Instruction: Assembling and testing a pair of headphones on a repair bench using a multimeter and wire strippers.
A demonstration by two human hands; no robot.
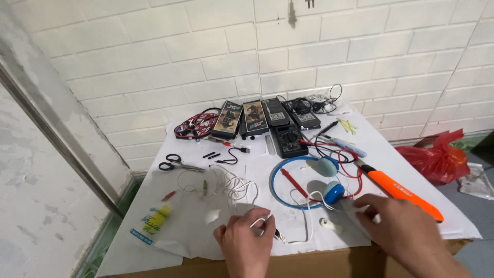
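Two hands worked at the near edge of the white sheet (391, 154). Left hand (244, 242) had its fingers pinched on a thin white cable (307, 226), close to a small dark plug at the cable's end. Right hand (393, 219) lay flat, fingers narrow and extended, beside the blue headphones (333, 191); whether it pressed anything could not be told. Cable ran from the left hand in a loop up toward the headphones. An orange cutter (399, 189) lay just right of the headphones, touching nothing the hands held. Scissors (172, 163), a multimeter (289, 139) and red wires (195, 125) sat well apart, farther back. Judgement: grip near the plug, not mid-cable, and steady the headphones so the loop stays slack.
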